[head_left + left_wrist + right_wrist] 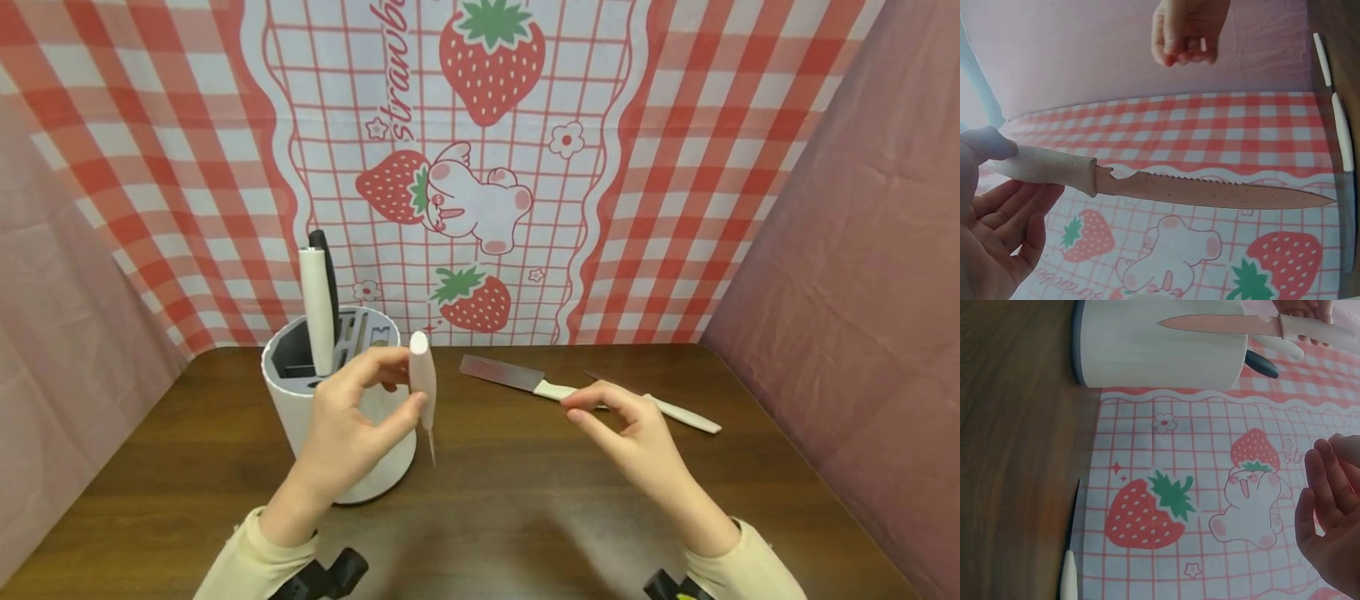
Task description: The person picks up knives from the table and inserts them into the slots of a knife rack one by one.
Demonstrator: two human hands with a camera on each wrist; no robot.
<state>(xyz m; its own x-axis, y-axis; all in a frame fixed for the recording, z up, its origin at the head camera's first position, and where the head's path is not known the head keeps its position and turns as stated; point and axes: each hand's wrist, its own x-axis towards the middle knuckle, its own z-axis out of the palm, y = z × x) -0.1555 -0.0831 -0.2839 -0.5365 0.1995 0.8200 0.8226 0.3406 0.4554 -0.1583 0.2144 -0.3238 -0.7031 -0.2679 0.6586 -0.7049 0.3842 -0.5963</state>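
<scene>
My left hand [356, 421] holds a serrated knife [423, 379] by its white handle, pinched between thumb and fingers. The blade [1222, 191] points down toward the table, with a notch and teeth along one edge near the handle. This knife hangs just right of a round white knife block [288, 417]. Over the table at the right, my right hand [633, 429] has loosely bent fingers and nothing in them. Beyond it lies a broad-bladed knife [502, 372] with a white handle, which the fingertips partly overlap in the head view.
Another white-handled knife [686, 414] lies at the right, its blade partly hidden behind my right hand. A white-handled tool [318, 312] and a black handle [327, 271] stand in the block's slots. A strawberry-patterned cloth [480, 183] hangs behind the brown table [510, 517].
</scene>
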